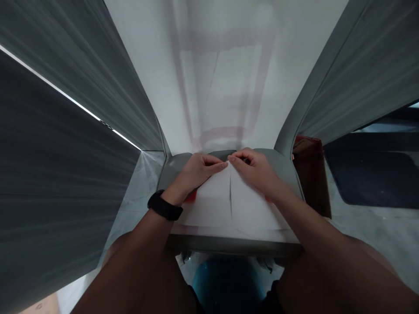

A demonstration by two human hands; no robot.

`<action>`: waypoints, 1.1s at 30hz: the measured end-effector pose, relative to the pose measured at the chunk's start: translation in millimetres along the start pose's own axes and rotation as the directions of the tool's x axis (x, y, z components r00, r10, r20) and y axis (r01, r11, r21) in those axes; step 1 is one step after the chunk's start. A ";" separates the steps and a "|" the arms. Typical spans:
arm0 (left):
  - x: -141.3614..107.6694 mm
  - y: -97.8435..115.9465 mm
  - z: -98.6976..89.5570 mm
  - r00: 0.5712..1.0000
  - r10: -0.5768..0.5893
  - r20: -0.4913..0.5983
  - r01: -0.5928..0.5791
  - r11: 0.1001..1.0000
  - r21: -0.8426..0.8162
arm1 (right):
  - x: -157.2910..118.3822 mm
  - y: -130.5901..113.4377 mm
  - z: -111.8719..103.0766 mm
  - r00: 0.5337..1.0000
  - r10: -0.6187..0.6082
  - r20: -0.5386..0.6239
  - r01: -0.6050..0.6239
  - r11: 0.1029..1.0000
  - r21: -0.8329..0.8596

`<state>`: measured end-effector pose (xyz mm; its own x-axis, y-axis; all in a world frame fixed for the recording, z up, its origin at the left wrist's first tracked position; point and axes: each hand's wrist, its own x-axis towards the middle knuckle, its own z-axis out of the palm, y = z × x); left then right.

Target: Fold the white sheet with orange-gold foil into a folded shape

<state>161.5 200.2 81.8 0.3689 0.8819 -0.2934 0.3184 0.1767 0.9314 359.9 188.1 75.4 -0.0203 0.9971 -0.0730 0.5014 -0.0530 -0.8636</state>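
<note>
Hands: I am watching two. The left hand and the right hand are meeting at the top middle of the paper, each pinching its edge between thumb and forefinger, tips nearly touching.
Paper: one white paper is lying across the seat of a grey chair, its middle rising slightly towards the fingertips.
Dark line: one is running down the middle from just below the pinch; I cannot tell whether it is a slit or a crease.
Progress: the line is stopping short of the near edge, so by my judgement the work is sitting partway. The top edge is being worked, while the stretch below the line is showing unmarked.
Red patches: two are peeking out, one by the left forearm, one by the right.
Wristband: one black band is circling the left wrist.
Around: one pale backrest is standing ahead, one blue stool is sitting below, and one red box is resting right of the chair.
</note>
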 end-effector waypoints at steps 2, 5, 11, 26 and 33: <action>0.5 -0.6 -0.1 1.000 -0.002 -0.004 0.002 1.000 0.003 | -0.6 -1.9 -1.0 1.000 0.010 0.015 -0.010 1.000 0.011; -0.3 0.6 0.2 1.000 -0.010 -0.006 0.010 1.000 -0.007 | -2.1 -4.3 -2.5 0.998 0.041 0.037 -0.043 0.997 0.056; -2.4 3.7 0.8 1.000 -0.011 -0.028 0.012 1.000 0.011 | -2.9 -1.0 -1.0 0.994 0.090 0.067 -0.097 0.988 0.116; 5.7 -6.4 -4.3 0.998 0.053 0.029 -0.055 0.997 0.055 | 1.2 8.9 11.3 0.999 0.024 -0.024 -0.022 0.996 0.086; 6.2 -11.1 -4.0 1.000 0.020 -0.003 -0.020 0.999 0.033 | -1.5 7.0 11.5 0.998 0.043 0.036 -0.047 0.989 0.139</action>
<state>156.7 205.5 70.6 0.3730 0.8865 -0.2739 0.3397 0.1442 0.9294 353.6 185.6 63.7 -0.0300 0.9914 -0.1275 0.3771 -0.1069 -0.9200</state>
